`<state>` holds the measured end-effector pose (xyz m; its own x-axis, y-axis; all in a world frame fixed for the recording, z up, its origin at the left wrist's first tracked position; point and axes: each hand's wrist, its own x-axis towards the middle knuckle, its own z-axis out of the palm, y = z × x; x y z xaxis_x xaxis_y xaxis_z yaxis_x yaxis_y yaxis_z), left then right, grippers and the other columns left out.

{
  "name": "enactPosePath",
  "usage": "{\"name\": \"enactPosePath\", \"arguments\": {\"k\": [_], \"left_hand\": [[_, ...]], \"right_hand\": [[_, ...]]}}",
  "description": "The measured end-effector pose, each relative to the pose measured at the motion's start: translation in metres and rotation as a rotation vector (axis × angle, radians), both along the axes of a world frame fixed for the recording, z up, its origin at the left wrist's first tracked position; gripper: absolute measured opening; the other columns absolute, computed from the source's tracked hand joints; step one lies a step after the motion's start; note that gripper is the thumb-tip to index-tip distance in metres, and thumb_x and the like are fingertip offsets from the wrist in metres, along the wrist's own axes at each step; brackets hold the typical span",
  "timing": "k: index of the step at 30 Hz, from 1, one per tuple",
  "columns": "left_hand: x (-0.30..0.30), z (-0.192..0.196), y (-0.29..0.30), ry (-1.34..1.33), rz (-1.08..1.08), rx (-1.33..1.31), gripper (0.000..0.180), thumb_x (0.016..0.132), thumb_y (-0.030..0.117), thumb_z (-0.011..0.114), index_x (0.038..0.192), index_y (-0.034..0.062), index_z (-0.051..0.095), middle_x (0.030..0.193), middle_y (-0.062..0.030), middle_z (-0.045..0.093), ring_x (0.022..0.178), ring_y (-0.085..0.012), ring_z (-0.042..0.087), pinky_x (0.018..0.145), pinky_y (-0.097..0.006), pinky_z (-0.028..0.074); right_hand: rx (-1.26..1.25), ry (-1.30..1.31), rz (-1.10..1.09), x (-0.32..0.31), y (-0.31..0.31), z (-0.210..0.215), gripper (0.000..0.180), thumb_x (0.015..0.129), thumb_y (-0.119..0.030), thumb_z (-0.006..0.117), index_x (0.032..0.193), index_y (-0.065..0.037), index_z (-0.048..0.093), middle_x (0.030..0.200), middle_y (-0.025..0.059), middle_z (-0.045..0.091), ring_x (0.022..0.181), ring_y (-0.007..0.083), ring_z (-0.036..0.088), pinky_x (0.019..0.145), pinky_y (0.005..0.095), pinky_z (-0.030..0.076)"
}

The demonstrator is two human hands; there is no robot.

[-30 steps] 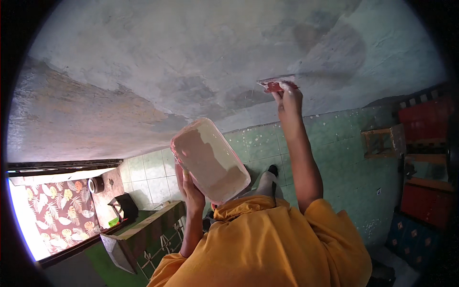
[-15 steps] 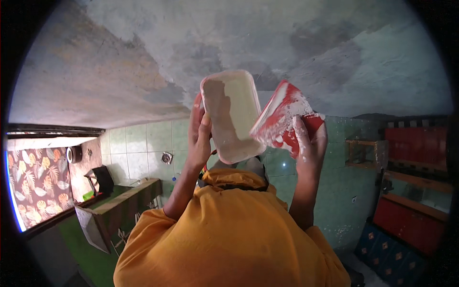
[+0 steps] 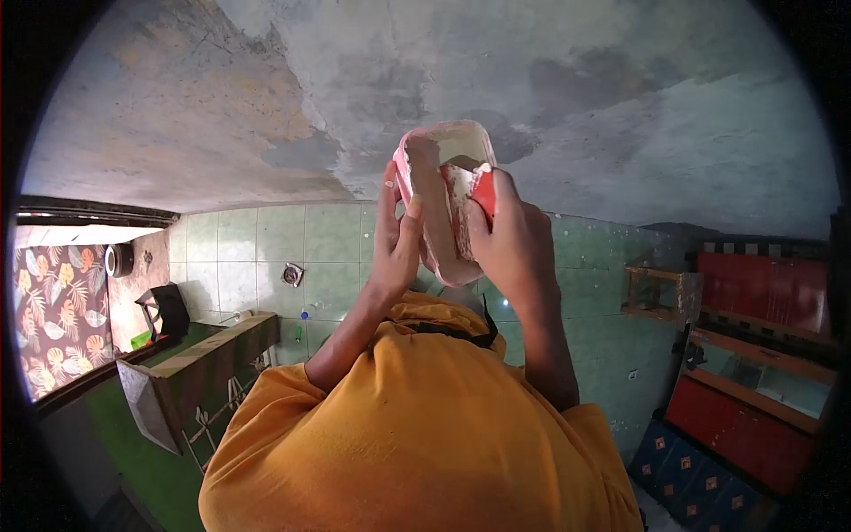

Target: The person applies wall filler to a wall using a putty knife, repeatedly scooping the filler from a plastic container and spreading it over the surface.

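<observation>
My left hand [image 3: 396, 244] is closed round the left side of an oblong tub [image 3: 426, 208], pinkish outside and pale inside, which is tilted so its inside faces me. Whitish paste coats the tub's inner walls. In my right hand [image 3: 521, 244], the fingers and thumb pinch a red plastic putty spreader [image 3: 485, 193] smeared with white paste. Its blade is down inside the tub, on the right side, and my right hand hides part of it and of the tub's right rim.
A patchy grey wall [image 3: 381, 80] stands in front of me above a green tiled floor [image 3: 332, 239]. To the left are a wooden table [image 3: 213, 359] and a leaf-patterned cloth [image 3: 62, 310]. On the right are a small wooden frame [image 3: 651, 288] and a red cabinet [image 3: 762, 288].
The putty spreader has moved left with my right hand, from beside the tub to inside it. The tub has shifted slightly right and turned in my left hand.
</observation>
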<state>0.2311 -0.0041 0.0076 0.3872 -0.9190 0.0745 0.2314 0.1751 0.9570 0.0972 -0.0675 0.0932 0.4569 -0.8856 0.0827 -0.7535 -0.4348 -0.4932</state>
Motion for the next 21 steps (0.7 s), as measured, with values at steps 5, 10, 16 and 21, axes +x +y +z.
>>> {"name": "enactPosePath", "arguments": {"k": [5, 10, 16, 21], "left_hand": [[0.005, -0.004, 0.003, 0.017, 0.013, 0.025, 0.061, 0.105, 0.025, 0.040, 0.155, 0.0007, 0.015, 0.141, -0.0152, 0.042, 0.130, -0.0207, 0.042, 0.108, -0.035, 0.035], [-0.002, -0.007, 0.005, 0.024, 0.050, -0.008, 0.061, 0.106, 0.030, 0.039, 0.154, -0.0001, 0.017, 0.139, -0.0144, 0.044, 0.128, -0.0203, 0.043, 0.108, -0.035, 0.035], [-0.012, -0.002, 0.019, 0.090, -0.038, 0.168, 0.061, 0.106, 0.030, 0.040, 0.154, 0.0003, 0.018, 0.149, -0.0140, 0.038, 0.134, -0.0217, 0.039, 0.110, -0.034, 0.033], [-0.029, -0.015, 0.035, 0.085, 0.138, 0.212, 0.062, 0.105, 0.035, 0.040, 0.154, 0.0011, 0.021, 0.149, -0.0126, 0.037, 0.132, -0.0194, 0.041, 0.108, -0.031, 0.035]], "right_hand": [[-0.053, -0.467, -0.115, -0.028, -0.005, -0.005, 0.029, 0.090, -0.019, 0.068, 0.107, 0.002, 0.055, 0.086, 0.0242, 0.066, 0.071, 0.0323, 0.069, 0.064, 0.0409, 0.052], [0.320, -0.878, -0.265, -0.074, -0.015, -0.037, 0.025, 0.090, -0.018, 0.071, 0.102, 0.002, 0.060, 0.093, 0.0057, 0.066, 0.080, 0.0116, 0.060, 0.071, 0.0298, 0.050], [0.557, -1.109, -0.602, -0.105, -0.022, -0.064, 0.020, 0.091, -0.015, 0.069, 0.105, -0.004, 0.061, 0.091, 0.0020, 0.064, 0.074, 0.0100, 0.061, 0.062, 0.0227, 0.048], [0.664, -1.434, -0.721, -0.116, -0.050, -0.122, 0.022, 0.092, -0.017, 0.066, 0.111, -0.010, 0.059, 0.099, 0.0001, 0.064, 0.083, 0.0104, 0.064, 0.057, 0.0235, 0.047]]}}
